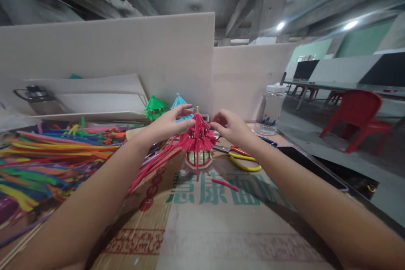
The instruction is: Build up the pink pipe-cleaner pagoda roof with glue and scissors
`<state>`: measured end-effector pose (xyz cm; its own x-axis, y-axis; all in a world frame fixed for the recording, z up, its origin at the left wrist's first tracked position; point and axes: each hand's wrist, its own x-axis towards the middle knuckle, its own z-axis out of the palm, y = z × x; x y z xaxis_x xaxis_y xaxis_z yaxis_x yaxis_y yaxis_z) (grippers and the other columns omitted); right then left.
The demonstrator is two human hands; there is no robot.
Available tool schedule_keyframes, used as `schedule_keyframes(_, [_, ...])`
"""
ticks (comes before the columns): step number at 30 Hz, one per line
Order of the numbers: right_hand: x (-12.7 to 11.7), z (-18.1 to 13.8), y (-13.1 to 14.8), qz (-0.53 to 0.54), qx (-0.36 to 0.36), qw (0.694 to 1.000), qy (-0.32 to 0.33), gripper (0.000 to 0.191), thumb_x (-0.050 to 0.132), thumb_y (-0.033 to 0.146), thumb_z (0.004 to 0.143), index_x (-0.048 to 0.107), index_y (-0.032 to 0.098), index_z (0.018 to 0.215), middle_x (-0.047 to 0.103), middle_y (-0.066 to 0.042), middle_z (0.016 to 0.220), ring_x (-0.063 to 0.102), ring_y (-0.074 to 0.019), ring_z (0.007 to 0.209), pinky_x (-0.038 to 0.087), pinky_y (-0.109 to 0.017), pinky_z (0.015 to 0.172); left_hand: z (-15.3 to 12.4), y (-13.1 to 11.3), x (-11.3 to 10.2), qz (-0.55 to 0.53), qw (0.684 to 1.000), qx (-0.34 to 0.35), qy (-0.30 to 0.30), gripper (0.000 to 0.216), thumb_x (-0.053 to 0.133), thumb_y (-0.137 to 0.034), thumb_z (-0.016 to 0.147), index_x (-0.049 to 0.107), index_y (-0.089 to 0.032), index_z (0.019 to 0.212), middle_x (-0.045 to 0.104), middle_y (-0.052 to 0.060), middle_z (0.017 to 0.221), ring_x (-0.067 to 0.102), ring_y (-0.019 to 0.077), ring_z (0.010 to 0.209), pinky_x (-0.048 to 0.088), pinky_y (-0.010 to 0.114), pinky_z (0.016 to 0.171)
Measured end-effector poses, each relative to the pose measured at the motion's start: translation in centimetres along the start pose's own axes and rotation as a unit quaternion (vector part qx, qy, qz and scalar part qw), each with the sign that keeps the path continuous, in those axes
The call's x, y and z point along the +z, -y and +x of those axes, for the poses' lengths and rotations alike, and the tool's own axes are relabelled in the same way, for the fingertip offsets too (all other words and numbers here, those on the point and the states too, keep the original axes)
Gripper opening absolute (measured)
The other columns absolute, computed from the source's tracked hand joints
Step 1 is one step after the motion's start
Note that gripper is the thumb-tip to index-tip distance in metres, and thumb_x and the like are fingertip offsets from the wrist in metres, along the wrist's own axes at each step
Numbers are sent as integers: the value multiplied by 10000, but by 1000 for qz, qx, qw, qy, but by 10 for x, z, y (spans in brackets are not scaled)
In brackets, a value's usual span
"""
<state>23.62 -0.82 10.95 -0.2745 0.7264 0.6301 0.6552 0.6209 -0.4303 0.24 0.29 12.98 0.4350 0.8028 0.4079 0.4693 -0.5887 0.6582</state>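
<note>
A small two-tiered pavilion model [198, 135] with roofs of pinkish-red pipe cleaners stands upright on a pale base in front of me. A thin stick pokes out of its peak. My left hand [173, 121] is at the left of the upper roof, fingers stretched out, its thumb close to the roof; I cannot tell if it touches. On the other side my right hand [232, 127] curves toward the roof with fingers apart, holding nothing visible. Long red pipe cleaners [155, 162] lie to the model's lower left. One short red piece [225, 184] rests in front.
Scissors with yellow and orange handles [245, 162] lie right of the model. Behind are a green model roof [155, 107] and a blue one [178, 100]. Many coloured pipe cleaners [60, 156] cover the left side. A clear bottle [270, 109] stands back right.
</note>
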Motion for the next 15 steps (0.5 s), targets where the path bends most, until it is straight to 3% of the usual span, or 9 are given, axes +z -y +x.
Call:
schedule_keyframes(5, [4, -3, 7, -18, -50, 999, 9, 104, 585, 183, 883, 680, 163, 918, 653, -32, 817, 561, -146, 712, 419, -273, 665, -2, -6, 4, 46, 997, 23, 52, 738, 643, -428, 823, 391, -171, 1468, 479, 135, 1496, 457, 288, 1384, 372, 445, 1145])
schedule_keyframes(12, [3, -7, 15, -18, -66, 998, -2, 103, 582, 155, 875, 654, 174, 947, 637, -25, 805, 548, -146, 706, 418, -269, 668, 1, -2, 9, 21, 996, 55, 67, 552, 612, -277, 799, 518, -182, 1334, 581, 91, 1391, 540, 255, 1300, 397, 406, 1124])
schedule_keyframes(15, [3, -9, 16, -24, -133, 991, 6, 129, 562, 131, 881, 675, 168, 934, 641, -41, 829, 556, -146, 728, 419, -262, 670, 2, -1, 9, 18, 995, 70, 69, 483, 608, -272, 803, 548, -182, 1274, 607, 90, 1349, 568, 252, 1258, 420, 399, 1099])
